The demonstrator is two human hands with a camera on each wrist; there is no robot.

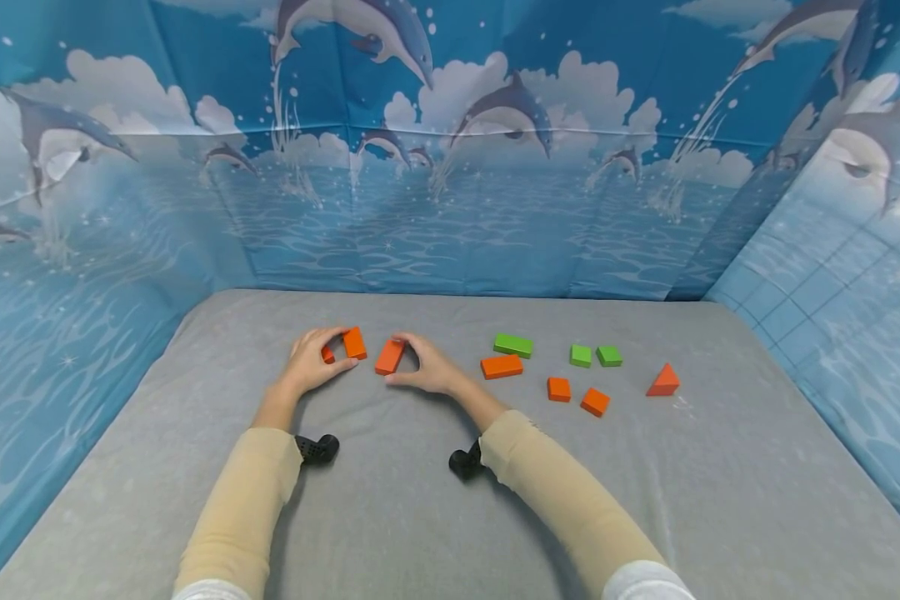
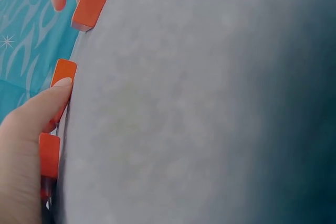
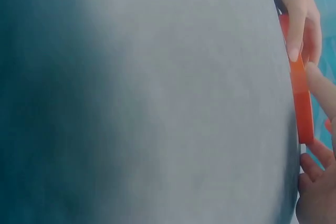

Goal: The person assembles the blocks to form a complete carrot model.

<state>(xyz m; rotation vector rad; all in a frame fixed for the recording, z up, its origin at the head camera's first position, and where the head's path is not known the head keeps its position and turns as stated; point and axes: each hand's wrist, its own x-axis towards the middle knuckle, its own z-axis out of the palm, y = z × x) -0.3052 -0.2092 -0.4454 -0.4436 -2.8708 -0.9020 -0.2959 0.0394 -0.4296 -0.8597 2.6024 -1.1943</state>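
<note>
At the left of the cloth, my left hand (image 1: 311, 362) pinches an orange block (image 1: 355, 342) between thumb and fingers. Another orange block (image 1: 327, 355) shows partly inside the curve of that hand; in the left wrist view this redder block (image 2: 50, 156) lies beside the thumb. Just to the right, my right hand (image 1: 429, 367) holds a longer orange block (image 1: 390, 357) between its thumb below and fingers above. A gap separates the two held blocks. In the left wrist view the right hand's block (image 2: 92, 3) stands above, tilted.
Right of my hands lie a long green block (image 1: 513, 345), a long orange block (image 1: 502, 367), two small green blocks (image 1: 581, 356), two small orange blocks (image 1: 558, 389) and an orange triangle (image 1: 663, 381). A dolphin-patterned curtain (image 1: 450, 225) rises behind the grey cloth (image 1: 390, 525).
</note>
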